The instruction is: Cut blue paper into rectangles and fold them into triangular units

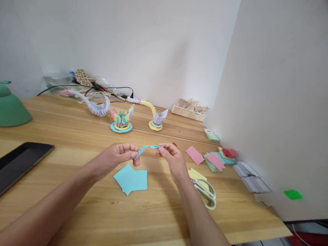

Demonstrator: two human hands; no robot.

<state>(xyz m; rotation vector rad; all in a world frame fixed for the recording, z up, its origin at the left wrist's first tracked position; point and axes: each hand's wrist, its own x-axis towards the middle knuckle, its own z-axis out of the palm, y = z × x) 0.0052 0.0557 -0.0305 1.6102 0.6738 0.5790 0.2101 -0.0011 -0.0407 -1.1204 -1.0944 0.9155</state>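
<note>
My left hand (126,154) pinches a small folded blue paper piece (141,151) between thumb and fingers. Just to its right, my right hand (172,158) is closed on another small folded blue paper piece (154,147). The two pieces are held above the table with a narrow gap between them. Below the hands, blue paper sheets (132,179) lie overlapping on the wooden table (107,208). Green-handled scissors (212,194) rest on yellow paper (198,175) beside my right forearm, which hides part of them.
Paper swans (98,108) and a colourful paper model (122,118) stand at the back, near a wooden piece (188,112). Pink sheets (194,155) and other paper stacks lie at right. A phone (24,160) and a green lamp (12,109) are at left.
</note>
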